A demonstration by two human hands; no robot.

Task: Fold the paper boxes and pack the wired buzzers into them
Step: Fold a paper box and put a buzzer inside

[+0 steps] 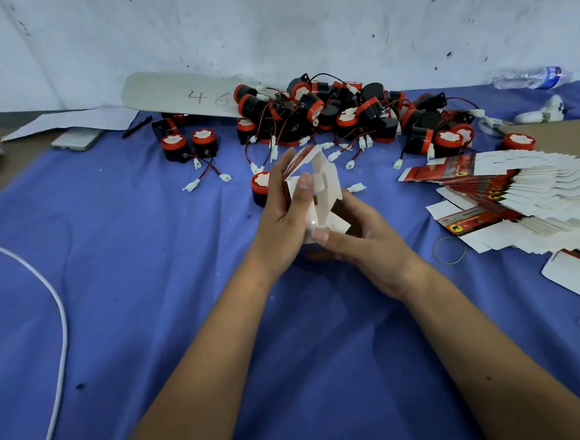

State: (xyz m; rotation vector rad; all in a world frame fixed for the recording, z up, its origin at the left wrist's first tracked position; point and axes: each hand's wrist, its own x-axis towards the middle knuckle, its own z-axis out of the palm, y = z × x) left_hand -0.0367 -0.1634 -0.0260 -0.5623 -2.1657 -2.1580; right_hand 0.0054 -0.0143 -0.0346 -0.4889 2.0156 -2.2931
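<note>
Box [313,190]: I hold it half-folded above the cloth [140,278], flaps open.
Left hand [282,212]: grips its left side, thumb on front.
Right hand [366,239]: pinches the lower flap.
Handling: thin card, light, creases easily; I take it by the edges.
Buzzers [340,113]: piled behind.

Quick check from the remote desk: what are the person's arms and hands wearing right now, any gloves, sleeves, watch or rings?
Nothing is worn that shows. The left hand and right hand are bare, with no gloves or rings in view. Both forearms are uncovered up to the frame edge, with no sleeves, and the wrists carry no watch or band. Fingernails look short and unpainted.
</note>
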